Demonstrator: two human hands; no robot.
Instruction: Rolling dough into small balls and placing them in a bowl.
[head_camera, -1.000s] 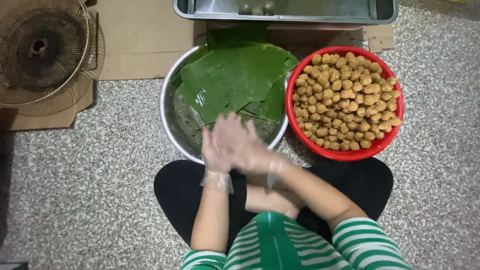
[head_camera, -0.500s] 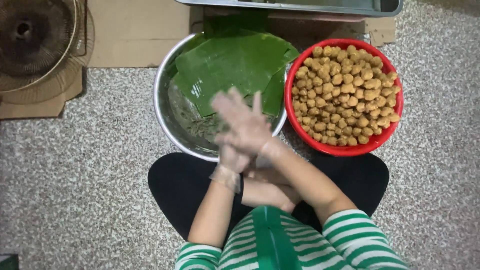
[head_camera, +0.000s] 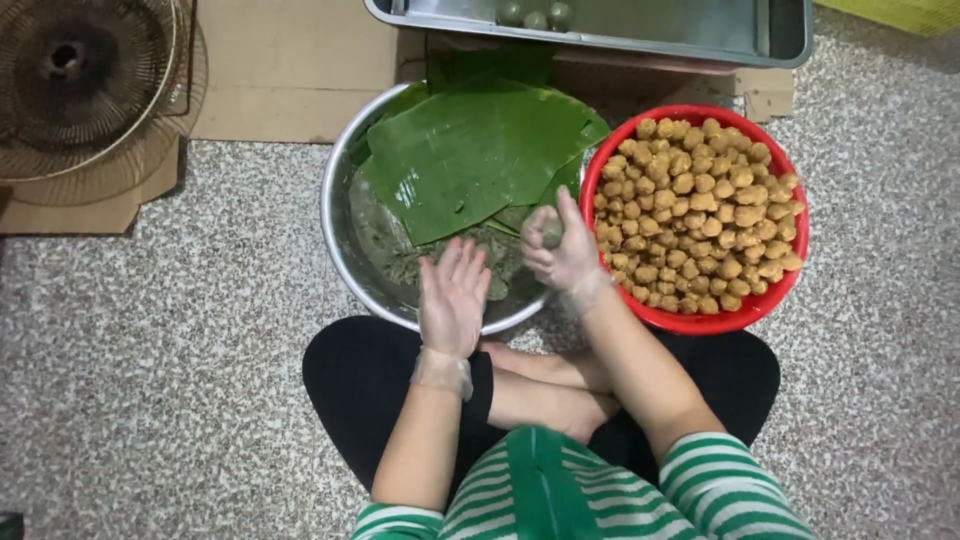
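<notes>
I sit cross-legged on a speckled floor, both hands in thin clear gloves. My left hand (head_camera: 455, 296) is flat and open, fingers spread, over the near rim of a steel bowl (head_camera: 336, 235). Grey-green dough (head_camera: 400, 252) lies in the bowl, partly covered by green banana leaves (head_camera: 470, 155). My right hand (head_camera: 561, 247) is closed around a small ball of grey-green dough (head_camera: 551, 231), held between the steel bowl and a red bowl (head_camera: 700, 320) heaped with several brown filling balls (head_camera: 700, 200).
A long steel tray (head_camera: 700, 30) with three dark green balls (head_camera: 535, 15) sits at the top. A wire fan guard (head_camera: 70, 90) rests at the top left on brown cardboard (head_camera: 280, 70). My crossed legs and bare feet are below the bowls.
My hands were pressed together over the steel bowl's near side; now they have parted. The right hand has moved right with a dough ball, the left has opened flat.
</notes>
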